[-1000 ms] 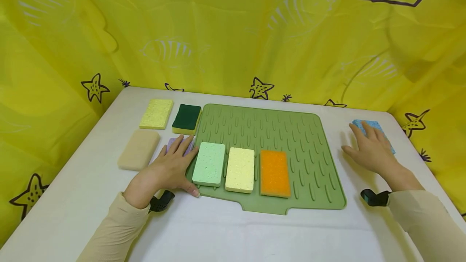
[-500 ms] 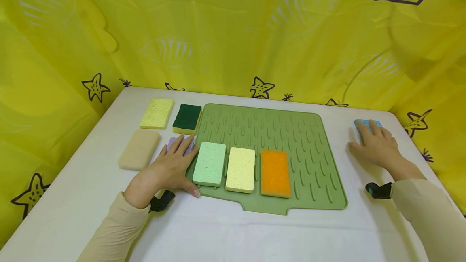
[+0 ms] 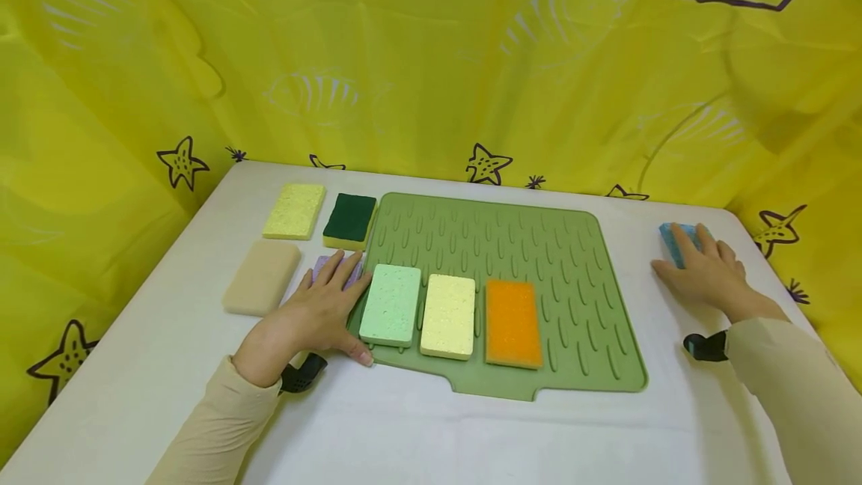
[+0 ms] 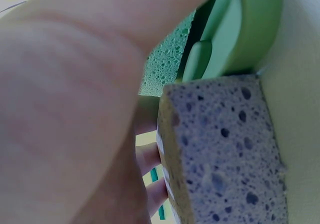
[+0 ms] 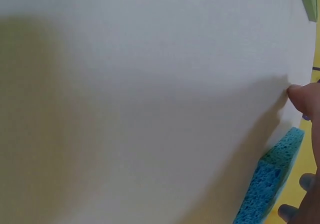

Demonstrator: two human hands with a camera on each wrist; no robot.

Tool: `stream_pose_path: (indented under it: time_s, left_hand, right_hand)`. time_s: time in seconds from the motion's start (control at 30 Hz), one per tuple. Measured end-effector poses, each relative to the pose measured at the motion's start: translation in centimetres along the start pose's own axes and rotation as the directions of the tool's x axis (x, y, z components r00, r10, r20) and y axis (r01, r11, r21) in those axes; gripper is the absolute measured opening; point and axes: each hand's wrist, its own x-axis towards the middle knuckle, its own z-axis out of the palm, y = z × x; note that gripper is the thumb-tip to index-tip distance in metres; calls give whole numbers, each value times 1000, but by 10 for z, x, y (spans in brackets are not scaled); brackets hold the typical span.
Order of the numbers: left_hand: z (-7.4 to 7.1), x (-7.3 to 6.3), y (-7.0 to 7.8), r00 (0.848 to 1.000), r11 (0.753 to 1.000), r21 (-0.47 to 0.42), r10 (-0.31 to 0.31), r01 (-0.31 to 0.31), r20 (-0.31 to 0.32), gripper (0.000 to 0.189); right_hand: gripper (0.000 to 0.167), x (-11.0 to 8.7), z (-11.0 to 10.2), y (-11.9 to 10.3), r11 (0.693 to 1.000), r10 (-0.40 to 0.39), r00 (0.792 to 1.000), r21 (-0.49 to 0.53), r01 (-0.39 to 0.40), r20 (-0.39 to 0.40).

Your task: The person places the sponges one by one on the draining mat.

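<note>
My left hand lies with its fingers extended over a purple sponge, whose porous side fills much of the left wrist view. Its thumb reaches to the near left edge of a green ribbed mat. Beside this hand, a mint green sponge rests on the mat. At the far right of the table, my right hand is over a blue sponge, fingers spread and thumb held apart from it. Whether the right fingertips touch the blue sponge is hard to tell.
A pale yellow sponge and an orange sponge also lie on the mat. Left of it are a beige sponge, a yellow sponge and a dark green scouring sponge. A yellow curtain hangs behind the table.
My right hand has moved slightly rightward and lower over the blue sponge, which is largely in place. The left hand and the other sponges stay where they were.
</note>
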Motion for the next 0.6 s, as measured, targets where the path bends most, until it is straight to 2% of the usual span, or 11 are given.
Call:
stream_pose_path:
  time_s: [0.27,0.6]
  left_hand:
    - [0,0,1,1000,1000,2,4,-4,-4,129]
    - [0,1,-1,1000,1000,-3,-4,4,6,130]
  right_hand:
    - [90,5,5,5,999,13,999,40,-11,-39]
    - [95,9,0,9,997,61,996,39,-63,69]
